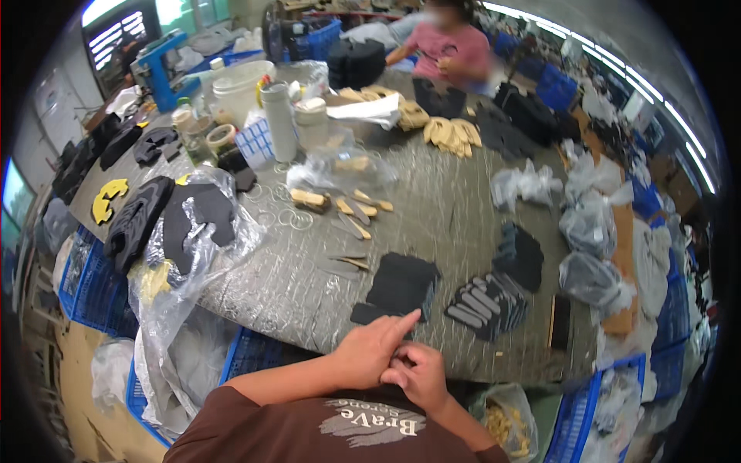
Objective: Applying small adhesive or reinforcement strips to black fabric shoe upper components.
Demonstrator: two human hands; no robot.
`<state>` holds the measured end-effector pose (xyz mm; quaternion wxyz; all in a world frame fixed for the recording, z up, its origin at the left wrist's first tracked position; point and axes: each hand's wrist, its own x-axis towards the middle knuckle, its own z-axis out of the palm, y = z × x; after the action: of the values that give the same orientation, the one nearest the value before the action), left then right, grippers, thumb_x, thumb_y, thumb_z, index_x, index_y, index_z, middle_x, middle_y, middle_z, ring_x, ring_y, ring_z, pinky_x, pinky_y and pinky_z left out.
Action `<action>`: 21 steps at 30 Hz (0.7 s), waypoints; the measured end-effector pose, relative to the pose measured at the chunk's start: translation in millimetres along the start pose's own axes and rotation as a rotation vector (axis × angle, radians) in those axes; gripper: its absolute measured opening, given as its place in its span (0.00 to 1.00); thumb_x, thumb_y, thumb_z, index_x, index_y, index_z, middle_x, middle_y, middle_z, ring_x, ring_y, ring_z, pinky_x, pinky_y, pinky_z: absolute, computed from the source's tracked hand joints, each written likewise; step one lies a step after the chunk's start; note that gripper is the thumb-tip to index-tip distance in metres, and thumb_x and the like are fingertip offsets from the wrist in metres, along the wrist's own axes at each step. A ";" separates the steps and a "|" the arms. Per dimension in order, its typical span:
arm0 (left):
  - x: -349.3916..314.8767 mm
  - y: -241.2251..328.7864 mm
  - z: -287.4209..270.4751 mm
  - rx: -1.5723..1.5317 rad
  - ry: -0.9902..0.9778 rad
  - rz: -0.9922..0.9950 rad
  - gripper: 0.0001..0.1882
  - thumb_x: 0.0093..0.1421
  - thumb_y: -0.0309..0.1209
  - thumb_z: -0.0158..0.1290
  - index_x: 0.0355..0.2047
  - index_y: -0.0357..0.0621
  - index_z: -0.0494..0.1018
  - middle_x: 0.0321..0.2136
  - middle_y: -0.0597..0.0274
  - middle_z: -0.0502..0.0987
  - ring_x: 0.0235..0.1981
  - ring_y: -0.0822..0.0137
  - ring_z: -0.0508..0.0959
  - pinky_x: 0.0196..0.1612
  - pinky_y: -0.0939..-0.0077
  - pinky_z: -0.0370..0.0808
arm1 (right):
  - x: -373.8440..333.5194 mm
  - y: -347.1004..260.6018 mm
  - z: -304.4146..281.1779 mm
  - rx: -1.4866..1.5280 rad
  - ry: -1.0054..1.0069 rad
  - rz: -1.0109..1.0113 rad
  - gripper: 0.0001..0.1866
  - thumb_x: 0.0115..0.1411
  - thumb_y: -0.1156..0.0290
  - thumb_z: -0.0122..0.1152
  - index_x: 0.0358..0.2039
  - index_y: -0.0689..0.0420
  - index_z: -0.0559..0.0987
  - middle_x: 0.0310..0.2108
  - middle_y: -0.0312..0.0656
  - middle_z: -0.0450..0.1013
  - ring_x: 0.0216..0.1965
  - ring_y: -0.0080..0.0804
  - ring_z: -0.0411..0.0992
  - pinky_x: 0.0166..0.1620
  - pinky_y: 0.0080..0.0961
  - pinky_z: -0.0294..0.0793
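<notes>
At the near edge of the table, my left hand (369, 351) reaches in with fingers stretched out, tips close to the near side of a black stack of flat fabric pieces (401, 279). A narrow dark strip (368, 312) lies just beyond its knuckles. Close against it, partly beneath, is my right hand (419, 374), its fingers curled into a pinch. Whatever is between them, if anything, is hidden. To the right lie fanned dark pieces with light grey stripes (482, 306) and another dark stack (517, 255).
Beige and grey slips (351, 212) lie farther in, near loose clear rings. Clear plastic (193, 262) with black cutouts drapes over the left edge. A grey bottle (278, 123) and tubs stand behind. Bagged bundles (590, 282) line the right edge. Across the table sits a person in pink (455, 50).
</notes>
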<state>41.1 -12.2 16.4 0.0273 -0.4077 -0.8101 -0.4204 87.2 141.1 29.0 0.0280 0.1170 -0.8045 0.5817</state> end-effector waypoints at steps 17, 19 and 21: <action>-5.7 -1.7 1.3 -1.125 0.058 -0.638 0.32 0.67 0.52 0.33 0.55 0.33 0.61 0.48 0.52 0.70 0.46 0.65 0.72 0.45 0.73 0.71 | -3.5 31.7 7.0 1.129 -0.028 0.459 0.04 0.57 0.81 0.48 0.30 0.58 0.71 0.26 0.32 0.67 0.21 0.13 0.60 0.24 0.12 0.59; 0.1 -7.8 -6.9 -1.008 0.051 -0.860 0.19 0.64 0.38 0.47 0.48 0.37 0.69 0.46 0.55 0.71 0.44 0.68 0.73 0.40 0.77 0.73 | -1.9 33.3 3.8 1.119 -0.019 0.448 0.04 0.57 0.80 0.46 0.30 0.57 0.70 0.27 0.33 0.65 0.20 0.14 0.58 0.23 0.12 0.58; 0.0 -12.0 -13.4 -0.695 0.042 -0.475 0.16 0.58 0.31 0.53 0.46 0.40 0.72 0.42 0.57 0.72 0.42 0.67 0.74 0.38 0.77 0.73 | -2.1 32.4 0.0 1.021 -0.058 0.460 0.03 0.59 0.76 0.44 0.30 0.56 0.67 0.29 0.33 0.64 0.21 0.14 0.58 0.23 0.12 0.57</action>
<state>28.8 -25.3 17.1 -0.1928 -0.1860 -0.6910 -0.6714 82.1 151.0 -1.5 -0.1821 -0.0466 -0.4258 0.8851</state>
